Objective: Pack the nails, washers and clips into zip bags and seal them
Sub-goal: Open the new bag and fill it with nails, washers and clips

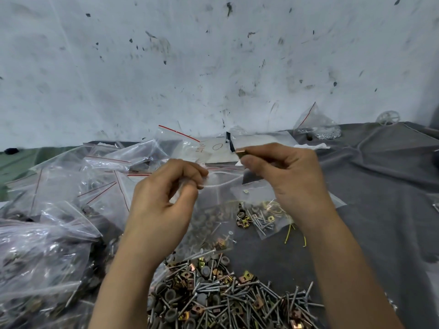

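Two hands busy. My left hand [164, 198] pinches rim of zip bag [221, 195], holds mouth open. My right hand [285, 176] pinches gold clip [241, 152] in fingers [261, 151], just above bag mouth, not in yet. Keep mouth wide, drop clip straight down. Pile of nails, washers, clips [225, 293] lies on tabletop [380, 186], below bag, near me.

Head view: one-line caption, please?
Left hand holds a zip bag open while right hand pinches a clip near its mouth.
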`<state>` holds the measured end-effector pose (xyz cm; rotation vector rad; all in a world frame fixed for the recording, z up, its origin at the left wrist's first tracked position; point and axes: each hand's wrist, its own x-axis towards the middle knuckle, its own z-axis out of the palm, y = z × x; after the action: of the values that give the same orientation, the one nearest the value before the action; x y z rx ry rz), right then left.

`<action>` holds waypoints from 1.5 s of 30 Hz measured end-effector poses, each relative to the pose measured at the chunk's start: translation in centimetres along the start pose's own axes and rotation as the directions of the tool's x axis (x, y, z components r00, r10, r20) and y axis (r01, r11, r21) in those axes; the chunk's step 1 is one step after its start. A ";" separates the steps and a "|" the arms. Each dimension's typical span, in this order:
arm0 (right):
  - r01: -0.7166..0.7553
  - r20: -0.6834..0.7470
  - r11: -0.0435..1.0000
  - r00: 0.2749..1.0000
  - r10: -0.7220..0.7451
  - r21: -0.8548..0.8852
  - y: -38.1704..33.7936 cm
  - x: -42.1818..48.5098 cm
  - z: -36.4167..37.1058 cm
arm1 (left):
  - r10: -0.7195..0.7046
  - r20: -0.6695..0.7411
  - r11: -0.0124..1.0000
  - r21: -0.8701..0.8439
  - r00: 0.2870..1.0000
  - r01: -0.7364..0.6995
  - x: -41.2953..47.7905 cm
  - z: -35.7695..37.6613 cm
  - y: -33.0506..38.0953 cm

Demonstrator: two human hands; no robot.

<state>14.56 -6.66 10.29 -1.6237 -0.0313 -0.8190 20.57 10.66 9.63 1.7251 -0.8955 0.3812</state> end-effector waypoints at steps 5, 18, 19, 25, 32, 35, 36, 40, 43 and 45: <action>0.021 0.148 0.965 0.989 0.018 -0.260 -1.3 -0.5 0.1 | 0.092 0.114 0.995 -0.045 0.989 -0.087 -0.3 0.4 0.8; -0.283 0.217 0.403 0.514 0.830 -0.870 4.4 -1.6 0.3 | -0.026 -0.005 0.998 0.059 1.000 0.026 0.0 -0.1 -0.5; -0.255 0.235 0.373 0.443 0.865 -0.892 5.0 -2.0 1.1 | -0.025 -0.009 0.998 0.064 1.000 0.025 0.0 -0.1 -0.5; -0.064 0.332 0.394 0.427 0.841 -0.917 6.6 -2.7 3.6 | -0.021 -0.008 0.998 0.062 1.000 0.022 0.0 -0.3 -0.5; -0.025 0.380 0.408 0.320 0.868 -0.913 6.5 -2.8 4.2 | -0.029 -0.008 0.998 0.050 1.000 0.030 -0.1 -0.4 -0.3; 0.050 0.384 0.395 0.374 0.844 -0.917 6.7 -2.6 4.2 | -0.033 -0.010 0.998 0.057 0.999 0.033 -0.1 -0.4 -0.3; 0.053 0.383 0.397 0.407 0.829 -0.916 6.7 -2.5 4.1 | -0.032 -0.009 0.998 0.061 0.999 0.032 -0.1 -0.4 -0.3; 0.010 0.369 0.434 0.545 0.753 -0.901 6.9 -1.9 3.0 | -0.034 -0.008 0.998 0.058 0.999 0.034 -0.1 -0.4 -0.2; -0.116 0.368 0.530 0.597 0.713 -0.840 6.7 -1.3 1.4 | -0.037 -0.010 0.998 0.052 0.999 0.038 -0.1 -0.3 -0.2; -0.196 0.356 0.612 0.664 0.658 -0.766 6.4 -0.7 0.0 | -0.041 -0.006 0.998 0.046 0.999 0.042 -0.1 -0.3 -0.3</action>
<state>16.93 -7.87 4.45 -2.4086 0.2554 0.2078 20.77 11.00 9.52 1.7811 -0.8515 0.3815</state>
